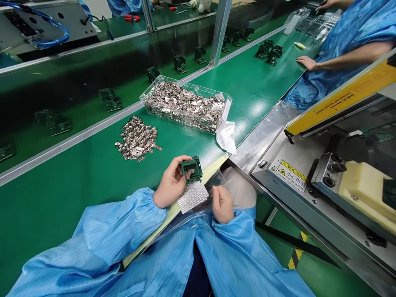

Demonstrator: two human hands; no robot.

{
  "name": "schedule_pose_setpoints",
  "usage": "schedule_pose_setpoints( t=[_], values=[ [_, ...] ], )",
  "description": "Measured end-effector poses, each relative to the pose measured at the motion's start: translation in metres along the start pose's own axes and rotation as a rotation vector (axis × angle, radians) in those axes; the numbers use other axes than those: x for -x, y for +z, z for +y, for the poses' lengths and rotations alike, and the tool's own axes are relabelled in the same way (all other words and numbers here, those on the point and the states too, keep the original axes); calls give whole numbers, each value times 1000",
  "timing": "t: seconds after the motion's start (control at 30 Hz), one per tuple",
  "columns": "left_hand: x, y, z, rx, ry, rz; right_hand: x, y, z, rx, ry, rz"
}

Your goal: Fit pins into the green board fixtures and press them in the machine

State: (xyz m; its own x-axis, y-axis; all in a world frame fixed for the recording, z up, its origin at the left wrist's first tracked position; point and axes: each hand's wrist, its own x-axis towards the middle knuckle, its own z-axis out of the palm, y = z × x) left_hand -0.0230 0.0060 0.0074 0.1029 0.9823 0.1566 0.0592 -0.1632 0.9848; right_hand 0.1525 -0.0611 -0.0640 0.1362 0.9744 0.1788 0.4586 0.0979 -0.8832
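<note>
Between the thumb and fingers of my left hand (172,181) is a small green circuit board assembly (194,165), held tilted above the table's front edge. Just below it lies a sheet of small silvery metal pieces in rows (193,198), partly covered by the board and my hand. To the right of that sheet, my right hand (222,204) is closed, thumb against the bent index finger. Whatever it pinches is too small to make out. A pale yellow strip (213,169) runs along the table edge under the sheet.
A clear plastic bin (182,119) heaped with small metal parts stands ahead, a loose pile of them (137,138) to its left. More board assemblies (269,51) sit farther off. At right are a machine (309,181) with a hand-injury warning label and a co-worker's hand (307,63).
</note>
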Motion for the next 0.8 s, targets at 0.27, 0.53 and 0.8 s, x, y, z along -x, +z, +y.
schedule_pose_setpoints(
  t=[0.27, 0.53, 0.8],
  values=[
    [-3, -10, -5, 151, -62, 33, -10, -28, -1, 81, 68, -334],
    [19, 0, 15, 187, -48, -14, -16, -70, -75, -3, -61, -239],
    [31, -1, 14, 138, -27, -34, -30, -31, -92, -127, -186, 64]
  ],
)
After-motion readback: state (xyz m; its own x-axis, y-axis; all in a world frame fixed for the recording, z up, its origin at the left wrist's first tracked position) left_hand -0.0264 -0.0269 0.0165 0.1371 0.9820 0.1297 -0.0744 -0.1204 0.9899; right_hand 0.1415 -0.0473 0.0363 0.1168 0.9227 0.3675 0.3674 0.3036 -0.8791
